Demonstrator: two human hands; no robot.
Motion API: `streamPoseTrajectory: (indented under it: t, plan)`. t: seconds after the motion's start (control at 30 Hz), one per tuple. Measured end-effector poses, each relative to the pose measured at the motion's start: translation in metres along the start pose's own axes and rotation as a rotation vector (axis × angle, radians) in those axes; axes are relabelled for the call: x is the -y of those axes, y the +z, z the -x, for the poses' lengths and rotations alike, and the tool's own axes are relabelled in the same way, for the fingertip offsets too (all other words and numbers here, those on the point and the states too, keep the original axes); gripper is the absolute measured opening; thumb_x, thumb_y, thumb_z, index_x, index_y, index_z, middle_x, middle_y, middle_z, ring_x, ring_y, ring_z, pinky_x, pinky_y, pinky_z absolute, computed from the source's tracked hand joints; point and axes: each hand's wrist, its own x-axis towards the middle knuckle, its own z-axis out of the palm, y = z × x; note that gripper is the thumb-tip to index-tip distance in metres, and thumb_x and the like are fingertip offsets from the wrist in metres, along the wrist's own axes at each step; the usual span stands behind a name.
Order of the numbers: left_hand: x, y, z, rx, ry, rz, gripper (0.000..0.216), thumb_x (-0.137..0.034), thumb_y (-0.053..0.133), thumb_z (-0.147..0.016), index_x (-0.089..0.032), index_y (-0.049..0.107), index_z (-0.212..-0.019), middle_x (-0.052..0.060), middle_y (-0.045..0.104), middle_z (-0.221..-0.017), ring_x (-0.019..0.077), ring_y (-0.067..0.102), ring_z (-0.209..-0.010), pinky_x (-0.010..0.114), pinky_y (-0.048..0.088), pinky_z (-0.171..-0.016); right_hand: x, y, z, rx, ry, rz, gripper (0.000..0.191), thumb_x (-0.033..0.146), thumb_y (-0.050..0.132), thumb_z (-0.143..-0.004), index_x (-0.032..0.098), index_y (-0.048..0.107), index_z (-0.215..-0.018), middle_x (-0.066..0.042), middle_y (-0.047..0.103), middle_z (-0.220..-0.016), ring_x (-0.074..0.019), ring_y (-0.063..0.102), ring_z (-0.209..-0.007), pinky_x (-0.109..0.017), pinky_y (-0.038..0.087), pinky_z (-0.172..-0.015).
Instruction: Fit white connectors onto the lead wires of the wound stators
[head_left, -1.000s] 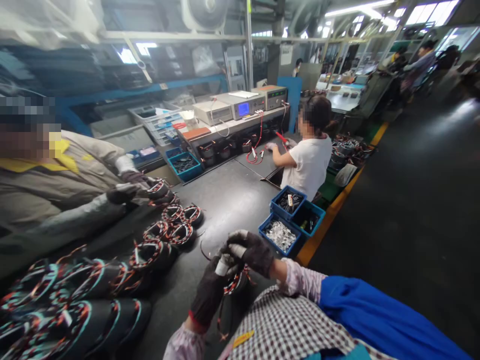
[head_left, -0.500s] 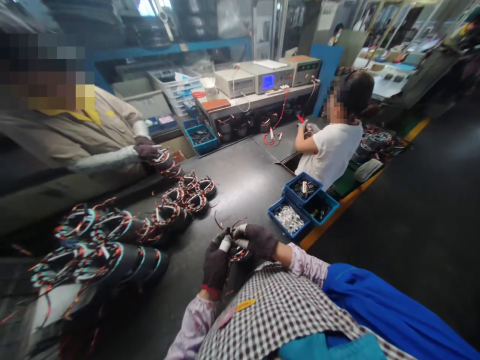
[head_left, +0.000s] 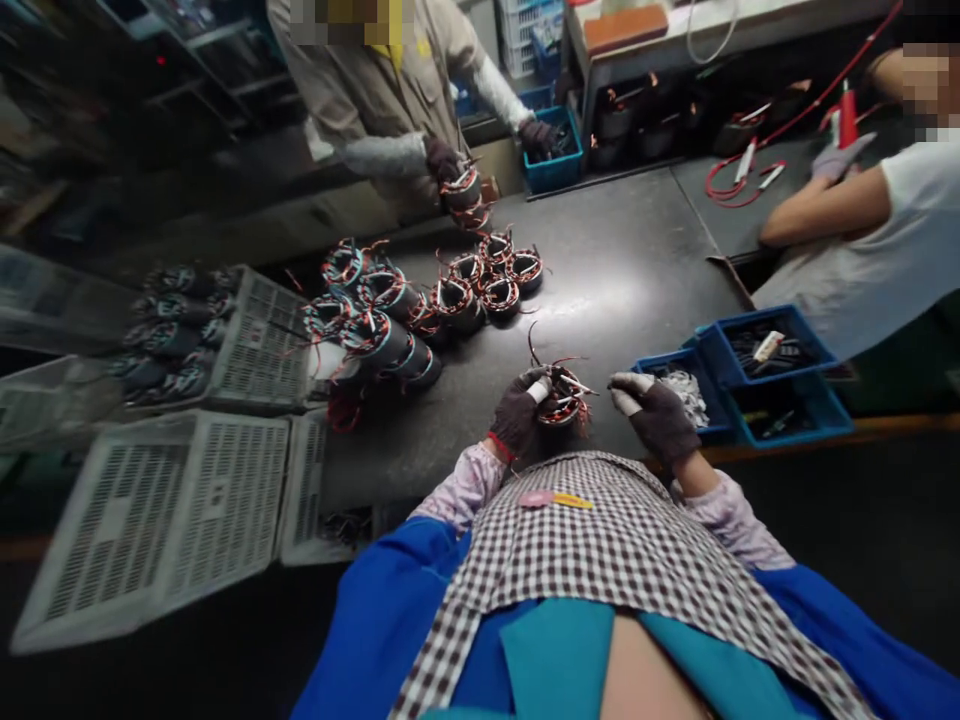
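Observation:
In front of my apron a motor stator [head_left: 561,408] stands on the dark table, its red, black and white wire ends sticking up. My left hand [head_left: 517,412], in a dark glove with pale fingertip wraps, is closed on the wires at the stator's left side. To the right of the stator and apart from it, my right hand [head_left: 661,412] has its thumb and fingers pinched together. Something small and dark may be at the tips, too small to name. Just behind that hand is a blue bin [head_left: 718,428] of white sleeve-like pieces.
Several stators [head_left: 386,340] stand grouped on the table at left. Two more blue bins [head_left: 832,365] adjoin at right. Grey plastic crates [head_left: 240,490] lie at lower left. Across the table, a co-worker's gloved hand [head_left: 444,158] holds a stator; another co-worker's arm [head_left: 832,215] is at right.
The view has swung left, bringing the crates in. My right hand has come away from the stator to the right; my left stays on it. The far co-worker's other hand now shows in a blue bin.

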Motion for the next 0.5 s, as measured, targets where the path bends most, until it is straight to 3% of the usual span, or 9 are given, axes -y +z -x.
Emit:
streamPoseTrajectory:
  t: [0.23,0.43,0.5]
  plan:
    - [0.01,-0.006,-0.005,-0.026,0.03,-0.005,0.046,-0.026,0.103,-0.057,-0.016,0.076,-0.094,0.003,0.081,-0.086,0.0131,0.07,-0.069,0.025,0.053,-0.066,-0.024,0.022,0.005,0.088,0.076,0.051,0.03,0.043,0.062,-0.096,0.022,0.081,-0.106,-0.013,0.082,-0.1,-0.0274,0.076,-0.091,-0.044,0.064,-0.091]
    - [0.018,-0.008,-0.014,0.001,0.042,-0.064,0.048,-0.028,0.102,-0.059,-0.017,0.078,-0.098,0.005,0.083,-0.091,0.0172,0.074,-0.075,0.029,0.057,-0.071,-0.007,0.052,-0.005,0.132,0.268,-0.103,0.031,0.045,0.057,-0.1,0.022,0.076,-0.107,-0.009,0.079,-0.092,-0.0224,0.072,-0.079,-0.035,0.061,-0.076]
    - [0.02,-0.007,-0.017,0.021,0.034,-0.088,0.048,-0.029,0.102,-0.058,-0.017,0.078,-0.098,0.007,0.084,-0.094,0.0192,0.075,-0.079,0.031,0.058,-0.074,-0.004,0.051,-0.014,0.223,0.306,-0.064,0.027,0.042,0.058,-0.1,0.022,0.076,-0.105,-0.008,0.078,-0.088,-0.0209,0.07,-0.074,-0.031,0.058,-0.07]
